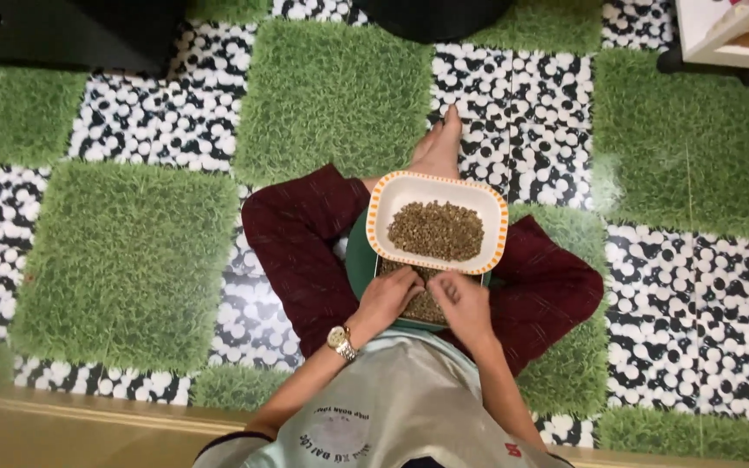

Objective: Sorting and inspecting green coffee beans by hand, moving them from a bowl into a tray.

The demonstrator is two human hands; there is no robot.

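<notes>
Floor (123, 260): you sit on a chequered floor of green grass-like squares and black-and-white pebble-pattern squares; it lies open on your left and ahead, with wide room out to the frame edges.
Edges: a dark piece of furniture (71, 30) fills the far left corner, a white shelf unit (721, 39) the far right corner, and a wooden ledge (62, 425) runs along the near edge under your left arm.
Legs (296, 243): yours are crossed in dark red trousers, one bare foot (437, 147) pointing forward onto a pebble square.
White dish (437, 222): a rectangular one with an orange dotted rim rests on your lap, holding a heap of small brownish-green grains (436, 230); its near edge overlaps the green tray.
Green tray (359, 264): lower on your lap, holding more grains just under your hands.
Left hand (389, 296): a watch on its wrist, fingers curled down into the tray's grains; whether they pinch any cannot be told.
Right hand (461, 303): just beside the left, fingertips bunched over the same grains; its hold cannot be told.
</notes>
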